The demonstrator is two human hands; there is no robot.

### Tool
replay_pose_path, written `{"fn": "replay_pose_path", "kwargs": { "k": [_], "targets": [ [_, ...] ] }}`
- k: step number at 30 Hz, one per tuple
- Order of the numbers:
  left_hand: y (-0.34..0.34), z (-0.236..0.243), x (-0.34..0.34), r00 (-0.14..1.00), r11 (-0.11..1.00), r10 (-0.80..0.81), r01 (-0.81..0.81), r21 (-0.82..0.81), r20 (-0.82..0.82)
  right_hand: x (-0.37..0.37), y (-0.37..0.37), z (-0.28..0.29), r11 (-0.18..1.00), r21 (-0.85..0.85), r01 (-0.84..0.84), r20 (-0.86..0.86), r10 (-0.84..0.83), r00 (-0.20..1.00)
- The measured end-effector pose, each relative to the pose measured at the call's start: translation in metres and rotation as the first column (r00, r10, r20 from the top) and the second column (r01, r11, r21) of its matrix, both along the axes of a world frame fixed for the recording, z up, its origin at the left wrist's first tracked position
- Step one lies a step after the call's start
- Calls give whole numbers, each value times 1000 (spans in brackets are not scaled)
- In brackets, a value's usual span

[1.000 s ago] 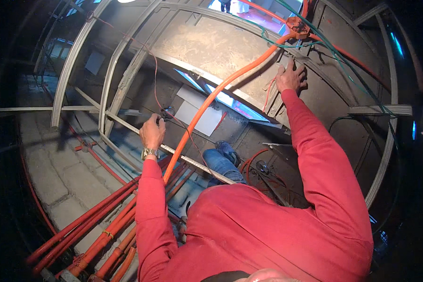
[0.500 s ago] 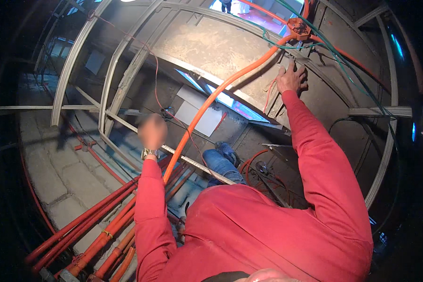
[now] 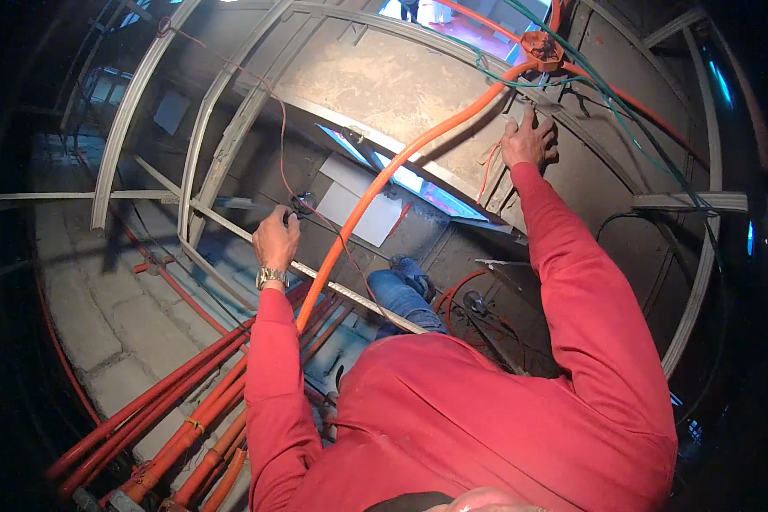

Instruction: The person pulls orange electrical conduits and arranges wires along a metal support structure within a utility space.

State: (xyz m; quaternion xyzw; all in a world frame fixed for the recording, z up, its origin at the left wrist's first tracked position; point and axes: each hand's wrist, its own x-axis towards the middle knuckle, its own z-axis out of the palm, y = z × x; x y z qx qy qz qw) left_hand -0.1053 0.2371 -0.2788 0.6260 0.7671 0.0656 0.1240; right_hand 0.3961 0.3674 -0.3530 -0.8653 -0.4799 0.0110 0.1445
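The right hand [image 3: 529,143] apparently touches a board [image 3: 367,77] near an orange box [image 3: 542,51].

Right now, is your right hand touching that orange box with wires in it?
Apart. The head camera view shows it: the right hand is below the orange box in the picture, with a visible gap between them.

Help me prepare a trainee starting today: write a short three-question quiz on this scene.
1. True or false: a metal-band wristwatch sits at the wrist of the left hand.
2. Multiple choice: what colour is the conduit running between the hands?
A) green
B) grey
C) orange
3. Fill in: in the picture, the ____ hand appears nearer the junction box.

Key: 1. True. 2. C. 3. Right.
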Motion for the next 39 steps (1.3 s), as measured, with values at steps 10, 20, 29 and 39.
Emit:
{"fn": "replay_pose_path", "kwargs": {
  "k": [10, 20, 29, 39],
  "targets": [
    [1, 3, 3, 1000, 1000, -4, 4, -7, -7, -1, -1, 6, 999, -35, 6, -44, -8, 999],
    [1, 5, 5, 1000, 999, 20, -21, -37, -19, -2, -1, 5, 1000, -9, 4, -19, -4, 1000],
    [1, 10, 8, 999, 999, 14, -15, -39, -36, 0, 1, 1, 1000, 2, 12, -20, -12, 1000],
    [0, 3, 3, 1000, 1000, -1, 1, -6, -13, 1, 0, 1, 1000, 23, -9, -13, 10, 1000]
  ]
}}
